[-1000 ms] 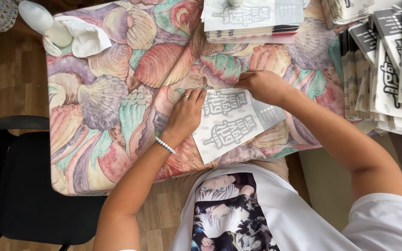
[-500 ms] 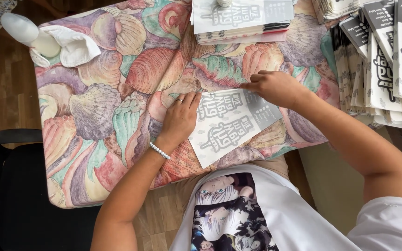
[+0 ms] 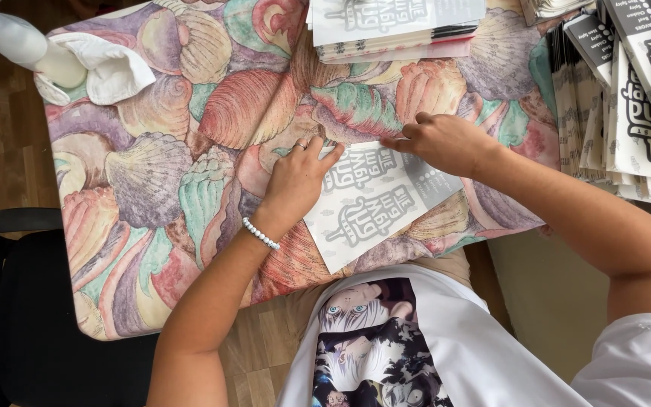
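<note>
Grey-printed flat paper sheet (image 3: 374, 207) on shell-patterned tablecloth (image 3: 160, 166): I press left hand (image 3: 299, 177) flat, fingers together; right hand (image 3: 446, 143) fingertips bunched on its top edge.

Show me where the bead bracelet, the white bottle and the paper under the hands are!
bead bracelet (image 3: 260, 234): head view, on the beads across the left wrist.
white bottle (image 3: 24, 47): head view, on its body at the table's far left corner.
printed paper sheet (image 3: 374, 207): head view, on its bare middle.
</note>
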